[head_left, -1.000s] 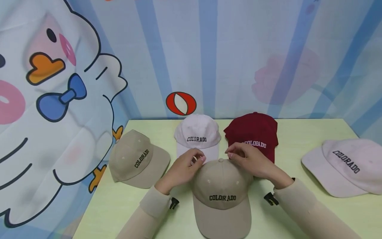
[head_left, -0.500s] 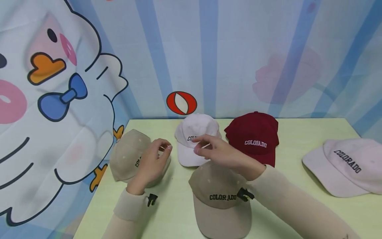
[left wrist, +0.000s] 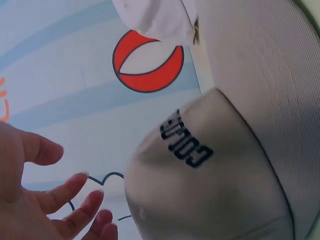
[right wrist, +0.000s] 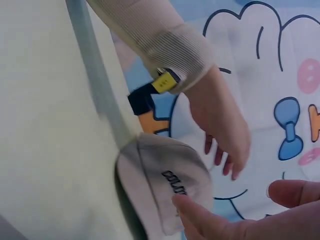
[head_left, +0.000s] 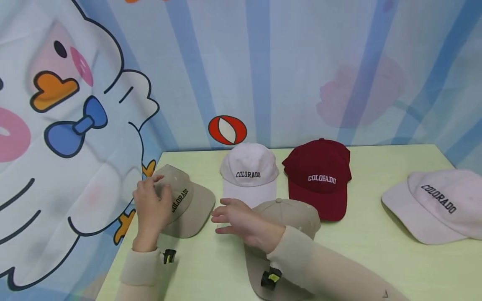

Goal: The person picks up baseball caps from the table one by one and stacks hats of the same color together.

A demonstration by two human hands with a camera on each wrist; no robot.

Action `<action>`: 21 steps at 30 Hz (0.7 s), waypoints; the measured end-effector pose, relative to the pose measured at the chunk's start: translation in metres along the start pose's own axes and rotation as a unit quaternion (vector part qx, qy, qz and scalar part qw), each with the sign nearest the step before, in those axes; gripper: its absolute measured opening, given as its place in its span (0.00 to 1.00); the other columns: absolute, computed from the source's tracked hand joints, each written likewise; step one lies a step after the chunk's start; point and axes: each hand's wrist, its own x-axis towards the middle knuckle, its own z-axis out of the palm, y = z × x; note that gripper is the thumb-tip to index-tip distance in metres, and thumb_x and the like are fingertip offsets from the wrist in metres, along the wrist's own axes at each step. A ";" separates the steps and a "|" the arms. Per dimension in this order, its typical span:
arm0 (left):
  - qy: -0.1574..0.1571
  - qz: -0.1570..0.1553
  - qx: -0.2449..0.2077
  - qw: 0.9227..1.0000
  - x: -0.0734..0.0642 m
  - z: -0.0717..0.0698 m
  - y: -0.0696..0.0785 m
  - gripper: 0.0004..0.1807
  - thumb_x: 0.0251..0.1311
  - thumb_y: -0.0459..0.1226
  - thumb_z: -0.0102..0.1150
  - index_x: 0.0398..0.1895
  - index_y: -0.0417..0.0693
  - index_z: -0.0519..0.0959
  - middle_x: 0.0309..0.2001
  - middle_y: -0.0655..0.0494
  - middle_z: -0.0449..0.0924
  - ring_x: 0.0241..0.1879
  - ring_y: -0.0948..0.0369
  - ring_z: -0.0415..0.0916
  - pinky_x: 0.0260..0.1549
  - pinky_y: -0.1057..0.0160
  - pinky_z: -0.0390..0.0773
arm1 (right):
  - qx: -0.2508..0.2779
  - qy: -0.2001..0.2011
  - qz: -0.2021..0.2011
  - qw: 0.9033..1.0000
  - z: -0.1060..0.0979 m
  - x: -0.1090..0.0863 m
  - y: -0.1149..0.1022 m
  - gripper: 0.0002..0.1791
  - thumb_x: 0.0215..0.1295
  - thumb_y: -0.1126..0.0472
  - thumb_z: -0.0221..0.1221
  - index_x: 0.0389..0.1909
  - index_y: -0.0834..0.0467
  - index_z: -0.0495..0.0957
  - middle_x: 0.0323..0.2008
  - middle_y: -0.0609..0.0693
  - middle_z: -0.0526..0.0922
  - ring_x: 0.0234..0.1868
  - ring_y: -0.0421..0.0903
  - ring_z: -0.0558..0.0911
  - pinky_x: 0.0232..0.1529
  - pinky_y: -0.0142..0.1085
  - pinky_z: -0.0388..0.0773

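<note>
My left hand [head_left: 150,211] is beside the crown of the beige baseball cap [head_left: 201,205] at the table's left. In the left wrist view its loosely bent fingers [left wrist: 75,210] show apart from that cap [left wrist: 200,190], with nothing in them. Over the second beige cap [head_left: 288,209], nearer the front, passes my right hand [head_left: 242,221], fingers spread toward the left and holding nothing. My right forearm covers part of that cap. The right wrist view catches the right thumb and fingers in front of the left cap [right wrist: 167,160], whose brim faces the table.
Behind stand a white cap [head_left: 248,163] and a dark red cap [head_left: 320,163], both marked COLORADO. A pale pink cap [head_left: 444,205] lies at the right edge. The pale yellow table [head_left: 361,259] meets a printed cloth backdrop [head_left: 293,75].
Both hands have left the front beige cap's top and moved left. The left hand has reached the left cap's far side; the right has come down and left. The caps have stayed put.
</note>
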 end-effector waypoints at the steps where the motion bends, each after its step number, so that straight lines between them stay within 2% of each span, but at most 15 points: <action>1: 0.006 -0.011 0.001 1.000 0.001 -0.001 -0.002 0.23 0.73 0.40 0.50 0.64 0.35 0.73 0.63 0.31 0.68 0.64 0.35 0.60 0.61 0.33 0.58 | 0.012 0.005 0.001 1.000 0.002 0.003 0.005 0.38 0.72 0.70 0.50 0.79 0.71 0.47 0.69 0.70 0.68 0.71 0.64 0.72 0.68 0.56 0.74; 6: 0.007 -0.074 0.006 0.997 0.009 -0.009 -0.012 0.29 0.75 0.44 0.47 0.72 0.36 0.66 0.70 0.31 0.60 0.71 0.35 0.51 0.64 0.34 0.57 | 0.045 0.018 0.008 0.999 0.012 0.017 0.025 0.41 0.67 0.71 0.52 0.78 0.72 0.48 0.71 0.71 0.66 0.73 0.67 0.68 0.69 0.60 0.71; 13: -0.047 -0.161 0.034 0.985 0.018 -0.016 -0.036 0.41 0.78 0.54 0.37 0.81 0.35 0.49 0.78 0.30 0.49 0.76 0.35 0.48 0.70 0.31 0.57 | 0.072 0.018 0.008 0.997 0.021 0.029 0.049 0.43 0.63 0.73 0.52 0.79 0.74 0.46 0.70 0.75 0.64 0.75 0.70 0.63 0.70 0.63 0.68; 17: -0.074 -0.191 0.040 0.978 0.018 -0.017 -0.052 0.45 0.78 0.60 0.30 0.81 0.33 0.49 0.76 0.27 0.54 0.75 0.33 0.53 0.69 0.30 0.58 | 0.086 0.014 0.007 0.996 0.025 0.034 0.059 0.45 0.60 0.75 0.51 0.79 0.73 0.45 0.74 0.77 0.56 0.76 0.70 0.61 0.70 0.65 0.67; 21: -0.101 -0.207 0.034 0.973 0.018 -0.017 -0.063 0.47 0.77 0.64 0.23 0.78 0.32 0.57 0.72 0.26 0.63 0.69 0.32 0.64 0.65 0.30 0.65 | 0.100 0.009 0.012 0.995 0.027 0.037 0.064 0.47 0.60 0.77 0.51 0.80 0.71 0.44 0.78 0.76 0.51 0.77 0.70 0.61 0.70 0.64 0.68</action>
